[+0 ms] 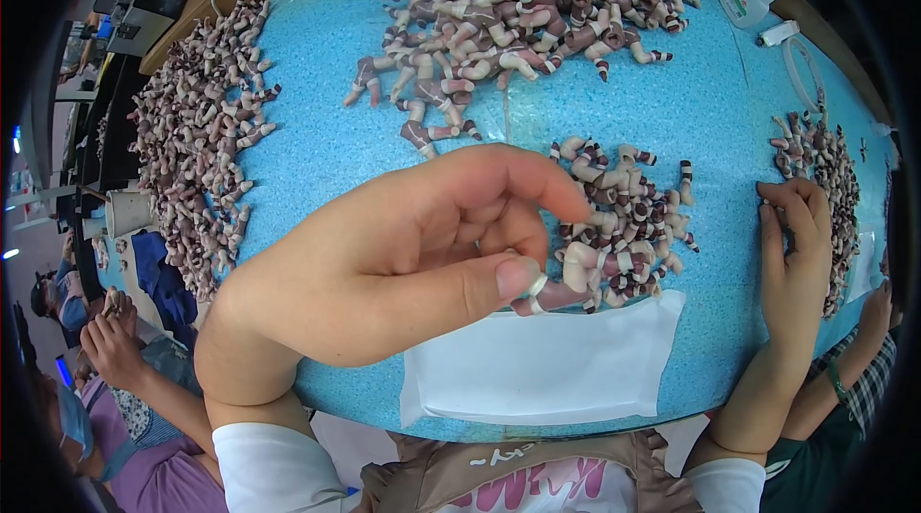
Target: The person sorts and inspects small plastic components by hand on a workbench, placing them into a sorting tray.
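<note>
The left hand [403, 259] is half-curled, thumb against a figure [561, 298] at the heap [633, 195] by the front edge of the surface [317, 110], likely placed for easy reach, the right hand [801, 249] near the right edge, both grips unclear

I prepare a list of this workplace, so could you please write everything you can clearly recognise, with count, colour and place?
Small-part heaps: four, pale and mauve, upper middle, left, centre, right.
Table: one, speckled blue, beneath them.
Sheet: one, white, near edge.
Squeeze bottle: one, whitish, upper right.
Small cylinder: one, white, beside bottle.
Loop: one, clear, below cylinder.
Bucket: one, whitish, far left.
Cloth: one, dark blue, below bucket.
Other people: at least three, mixed clothing colours, both sides.
Apron: one, brown, bottom middle.
Sleeves: two, white, lower edge.
Left hand: one, bare, before centre heap; grip unclear.
Right hand: one, bare, beside right heap; grip unclear.
</note>
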Demonstrator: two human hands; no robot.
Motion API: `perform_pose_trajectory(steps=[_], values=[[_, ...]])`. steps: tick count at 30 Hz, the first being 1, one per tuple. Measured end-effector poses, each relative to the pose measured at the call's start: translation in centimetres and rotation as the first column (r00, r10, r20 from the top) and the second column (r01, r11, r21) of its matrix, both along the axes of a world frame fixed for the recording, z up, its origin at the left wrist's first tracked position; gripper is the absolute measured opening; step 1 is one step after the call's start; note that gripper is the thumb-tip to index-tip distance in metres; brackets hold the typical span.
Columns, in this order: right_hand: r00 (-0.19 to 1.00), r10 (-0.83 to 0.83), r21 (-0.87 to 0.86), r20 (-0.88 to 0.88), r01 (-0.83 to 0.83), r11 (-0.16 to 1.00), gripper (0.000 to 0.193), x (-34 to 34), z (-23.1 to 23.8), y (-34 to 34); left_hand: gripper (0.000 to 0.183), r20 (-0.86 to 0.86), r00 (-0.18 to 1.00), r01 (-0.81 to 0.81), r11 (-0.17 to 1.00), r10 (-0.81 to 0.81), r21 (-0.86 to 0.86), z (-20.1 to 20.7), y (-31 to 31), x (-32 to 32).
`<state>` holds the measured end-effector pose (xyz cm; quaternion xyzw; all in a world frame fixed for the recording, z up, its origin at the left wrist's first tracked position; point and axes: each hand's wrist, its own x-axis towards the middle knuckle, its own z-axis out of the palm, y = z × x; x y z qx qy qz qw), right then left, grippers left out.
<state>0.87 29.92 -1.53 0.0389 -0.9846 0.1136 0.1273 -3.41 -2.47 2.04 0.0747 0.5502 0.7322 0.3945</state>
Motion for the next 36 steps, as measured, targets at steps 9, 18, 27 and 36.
perform_pose_trajectory(steps=[9,18,27,36], values=[[1.0,-0.014,-0.066,-0.004,0.014,0.998,0.02,0.1,0.3,-0.2,0.027,-0.832,0.39,-0.522,0.65,-0.394,-0.552,-1.7,-1.3,-1.6],[0.993,-0.082,-0.052,0.09,0.087,0.995,0.023,0.7,0.9,0.8,0.025,-0.811,0.152,-0.579,0.614,-0.565,-0.537,-3.2,0.7,-0.2],[0.998,0.058,-0.159,-0.013,-0.059,0.986,0.025,0.7,0.9,-0.3,0.029,-0.865,0.097,-0.627,0.645,-0.492,-0.438,-4.4,1.7,0.8],[0.966,-0.169,-0.089,0.195,0.189,0.978,0.021,0.5,0.9,-1.4,0.023,-0.886,0.136,-0.486,0.75,-0.442,-0.449,-5.2,2.2,1.3]])
